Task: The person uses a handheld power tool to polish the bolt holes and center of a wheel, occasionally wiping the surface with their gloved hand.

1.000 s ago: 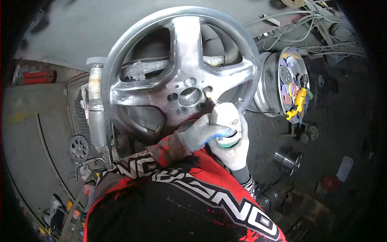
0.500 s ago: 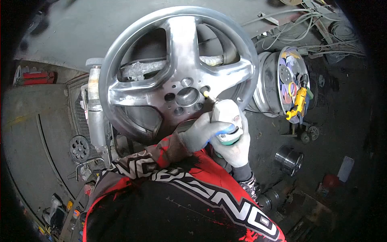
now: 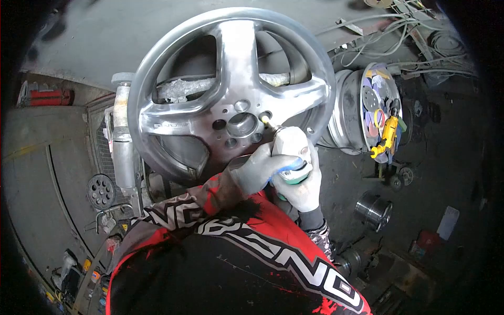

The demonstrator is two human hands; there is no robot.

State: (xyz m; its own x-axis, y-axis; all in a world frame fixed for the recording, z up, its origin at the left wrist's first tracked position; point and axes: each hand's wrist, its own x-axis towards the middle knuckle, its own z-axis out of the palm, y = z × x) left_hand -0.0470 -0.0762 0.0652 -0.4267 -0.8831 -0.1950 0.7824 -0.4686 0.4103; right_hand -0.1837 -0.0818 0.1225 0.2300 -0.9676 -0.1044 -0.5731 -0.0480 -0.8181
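A bare-metal five-spoke wheel rim (image 3: 236,58) stands in front of me, tilted, its hub and bolt holes facing me. Both my gloved hands are wrapped round a white-and-green die grinder (image 3: 291,144). My left hand (image 3: 257,170) grips its near side, with the blue-tipped thumb across the body. From the right and below, my right hand (image 3: 304,191) closes around it, its palm under the lower end. The tool's small yellow tip (image 3: 264,119) is right at the bolt hole on the hub's upper right.
To the right, another wheel (image 3: 346,113) holds sanding discs and a yellow power tool (image 3: 387,137). A smaller rim (image 3: 374,211) sits on the dark floor. Coiled hoses (image 3: 404,31) lie at upper right. A metal cylinder on a stand (image 3: 124,163) rises left of the rim.
The tool and both hands have shifted slightly left and up in view, along with a small shift of the whole scene. The tip stays at the same bolt hole.
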